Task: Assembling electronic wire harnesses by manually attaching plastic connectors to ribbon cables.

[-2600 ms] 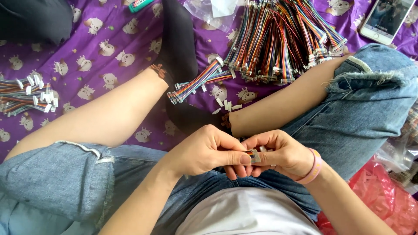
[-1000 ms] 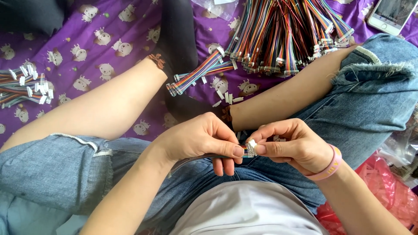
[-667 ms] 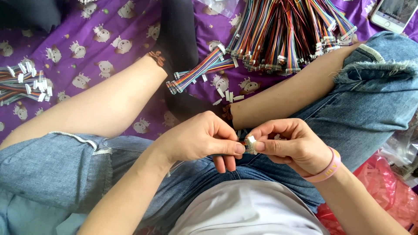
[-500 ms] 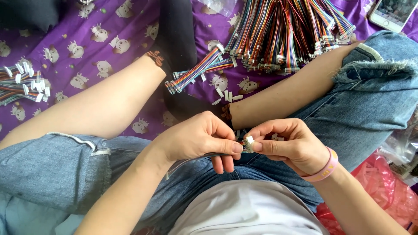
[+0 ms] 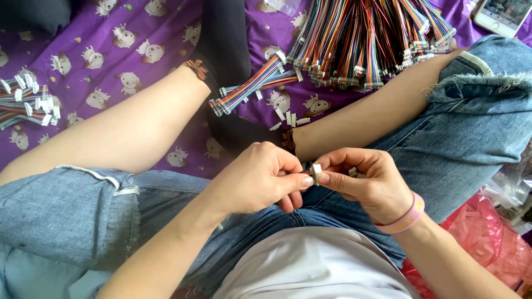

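My left hand (image 5: 260,177) and my right hand (image 5: 363,180) meet over my lap, fingertips touching. Between them sits a small white connector housing (image 5: 316,171), pinched by my right thumb and fingers. My left thumb and forefinger hold the coloured wire end (image 5: 306,174) that goes into it; the rest of that cable is hidden under my left hand. A pink band circles my right wrist. I sit cross-legged in torn jeans shorts on a purple patterned cloth (image 5: 127,44).
A big pile of rainbow ribbon cables (image 5: 366,39) lies ahead, with a loose cable (image 5: 249,88) and several small white housings (image 5: 288,117) near my feet. Finished cables (image 5: 25,105) lie at left. A phone (image 5: 501,14) is top right, a red plastic bag (image 5: 487,243) at right.
Both hands have stayed together over my lap, shifting only slightly; the white housing has been turned and pressed between the fingertips.
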